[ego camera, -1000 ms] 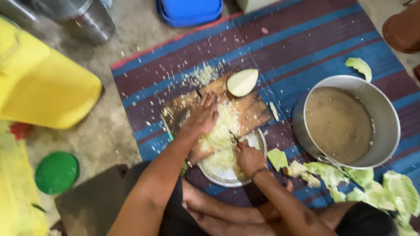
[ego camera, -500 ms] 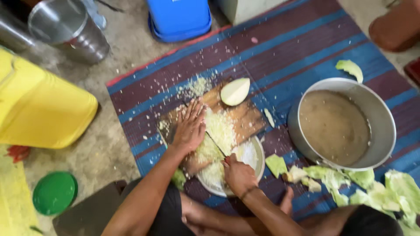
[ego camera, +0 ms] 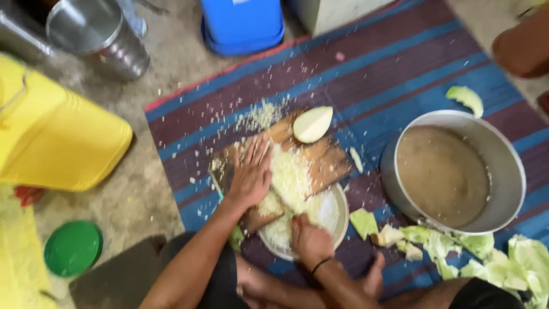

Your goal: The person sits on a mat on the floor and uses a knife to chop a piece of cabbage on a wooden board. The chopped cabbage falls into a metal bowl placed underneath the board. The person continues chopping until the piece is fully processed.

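mat (ego camera: 400, 63): stripes of blue, maroon and purple, red edge stripe, speckled with white bits. cutting board (ego camera: 323, 163): dark brown wood. shredded cabbage (ego camera: 290, 177): creamy white. cabbage wedge (ego camera: 312, 124): pale cream, faint green rim. plate (ego camera: 342, 220): white. pot (ego camera: 503, 154): silver metal, murky grey-brown inside. cabbage leaves (ego camera: 486, 257): light green to yellow-green. jerry can (ego camera: 57, 143): bright yellow. lid (ego camera: 73, 248): green. tub (ego camera: 243, 26): blue. bucket (ego camera: 97, 37): shiny steel grey. floor (ego camera: 131, 194): dull grey-brown. wristband (ego camera: 320, 265): black
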